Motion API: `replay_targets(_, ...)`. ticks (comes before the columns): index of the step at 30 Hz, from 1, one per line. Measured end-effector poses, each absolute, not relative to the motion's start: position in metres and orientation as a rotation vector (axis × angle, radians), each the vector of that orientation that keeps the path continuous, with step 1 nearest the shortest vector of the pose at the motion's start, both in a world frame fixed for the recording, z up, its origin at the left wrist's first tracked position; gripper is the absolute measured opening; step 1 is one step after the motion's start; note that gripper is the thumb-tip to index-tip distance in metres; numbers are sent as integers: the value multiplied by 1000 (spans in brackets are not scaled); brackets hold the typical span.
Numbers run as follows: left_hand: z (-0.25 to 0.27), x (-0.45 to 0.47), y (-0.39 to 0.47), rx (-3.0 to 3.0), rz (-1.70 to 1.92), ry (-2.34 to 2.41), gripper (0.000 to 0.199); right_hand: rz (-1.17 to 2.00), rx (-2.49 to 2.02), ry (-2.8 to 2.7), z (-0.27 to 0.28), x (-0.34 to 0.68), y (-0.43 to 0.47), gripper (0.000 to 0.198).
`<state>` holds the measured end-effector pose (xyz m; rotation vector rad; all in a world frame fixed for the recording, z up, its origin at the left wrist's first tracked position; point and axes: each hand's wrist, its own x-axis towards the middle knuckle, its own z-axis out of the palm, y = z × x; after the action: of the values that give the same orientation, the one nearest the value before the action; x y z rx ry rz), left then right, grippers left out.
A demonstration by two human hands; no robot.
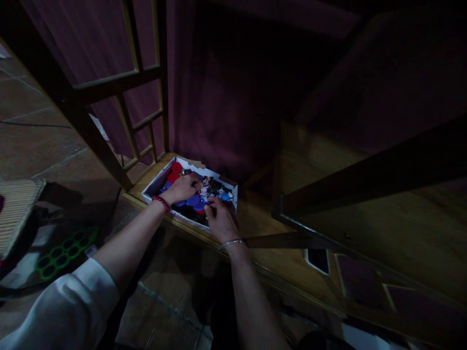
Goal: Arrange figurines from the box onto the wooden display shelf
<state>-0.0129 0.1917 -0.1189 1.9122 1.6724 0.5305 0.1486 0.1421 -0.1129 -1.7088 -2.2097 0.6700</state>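
A shallow white cardboard box (222, 179) sits on the wooden ledge, filled with small toy figures (225, 194), blue discs (192, 200) and red round pieces (176, 168). My left hand (184, 188), with a red bead bracelet at its wrist, reaches in over the middle, fingers curled down beside the figures. At the near right side, my right hand (222, 219) has thumb and forefinger drawn together by the small white and blue figures; a silver bangle is on that wrist. Dim light hides what either hand's fingertips hold, if anything.
Behind the box stands a dark purple panel with a wooden lattice frame (116, 90) at left. A dark slanted wooden beam (365, 170) crosses the right side. A green tray with round holes (67, 253) lies low at left, near a striped seat (18, 214).
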Motion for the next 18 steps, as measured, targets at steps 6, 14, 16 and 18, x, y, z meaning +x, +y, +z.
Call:
replay_targets(6, -120, 11, 190, 2007, 495, 1491, 24, 599, -1688, -2032, -120, 149, 150, 53)
replay_targets(14, -117, 15, 187, 1972, 463, 1322, 29, 601, -1764, -2164, -117, 149, 151, 35)
replay_targets(16, -117, 7, 188, 1983, 456, 1375, 30, 568, -1761, -2203, -117, 148, 150, 33)
replay_targets(18, -118, -3, 191, 2002, 468, 1520, 29, 540, -1766, -2229, -115, 147, 148, 31)
